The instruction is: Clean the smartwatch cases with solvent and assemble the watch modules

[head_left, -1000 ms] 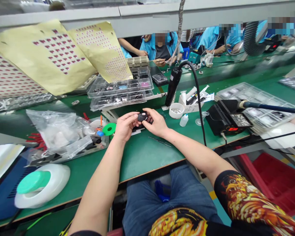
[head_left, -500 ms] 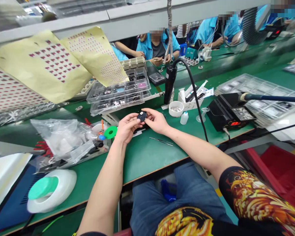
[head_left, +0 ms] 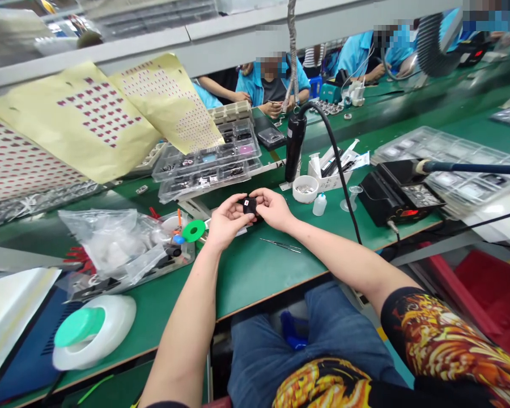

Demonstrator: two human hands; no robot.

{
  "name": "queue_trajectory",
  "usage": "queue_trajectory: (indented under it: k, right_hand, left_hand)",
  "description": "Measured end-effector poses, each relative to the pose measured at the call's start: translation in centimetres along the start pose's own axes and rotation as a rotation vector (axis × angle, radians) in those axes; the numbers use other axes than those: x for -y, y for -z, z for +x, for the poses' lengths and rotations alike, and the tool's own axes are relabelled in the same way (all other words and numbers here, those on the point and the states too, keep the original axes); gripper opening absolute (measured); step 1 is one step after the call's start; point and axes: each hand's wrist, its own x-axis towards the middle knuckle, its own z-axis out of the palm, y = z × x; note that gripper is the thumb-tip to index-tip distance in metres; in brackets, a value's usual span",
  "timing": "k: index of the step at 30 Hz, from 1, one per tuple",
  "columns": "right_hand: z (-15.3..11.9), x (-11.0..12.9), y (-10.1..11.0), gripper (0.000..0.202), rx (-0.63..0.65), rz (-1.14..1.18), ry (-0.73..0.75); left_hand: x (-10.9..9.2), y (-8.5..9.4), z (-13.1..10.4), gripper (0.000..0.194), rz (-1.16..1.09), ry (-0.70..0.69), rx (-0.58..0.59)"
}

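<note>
Between both hands I hold a small black rounded device [head_left: 249,208] with a little white label on its face; its exact kind I cannot make out. My left hand [head_left: 226,220] grips it from the left, thumb at its lower edge. From the other side, my right hand [head_left: 275,209] has its thumb and fingers closed on the right edge. A pair of tweezers [head_left: 280,245] lies on the green mat [head_left: 255,277], below my right hand. A white round tub [head_left: 305,189] of small metal parts and a small squeeze bottle [head_left: 319,204] stand to the right.
A black electric screwdriver [head_left: 295,147] hangs on a coiled cable. At right sits a black soldering station [head_left: 402,195]. Clear compartment boxes [head_left: 208,164] are behind my hands; plastic bags [head_left: 110,238] and a green tape roll [head_left: 194,230] lie left. Co-workers [head_left: 276,85] sit across the bench.
The black device has turned slightly, and its white label sits differently between my hands. My left hand has shifted a little, its thumb now lower on the device. The view has moved slightly.
</note>
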Motion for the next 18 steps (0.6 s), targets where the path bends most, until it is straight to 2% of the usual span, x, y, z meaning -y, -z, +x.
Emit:
queue_trajectory:
  k: [4,8,13,18]
  right_hand:
    - [0.0,0.4,0.0,0.046,-0.013,0.066,-0.015]
    - [0.0,0.8,-0.1,0.036,-0.036,0.119,-0.037]
    - [-0.1,1.4,-0.3,0.025,-0.099,0.043,0.017]
    - [-0.1,1.2,-0.4,0.020,-0.094,0.002,0.047]
  left_hand:
    - [0.1,-0.4,-0.1,0.072,0.008,0.002,-0.002]
    - [0.6,-0.8,0.1,0.069,-0.012,-0.046,-0.074]
    - [1.0,-0.8,0.4,0.072,-0.045,-0.109,-0.122]
    - [1.2,-0.9,0.6,0.073,-0.071,-0.088,-0.195]
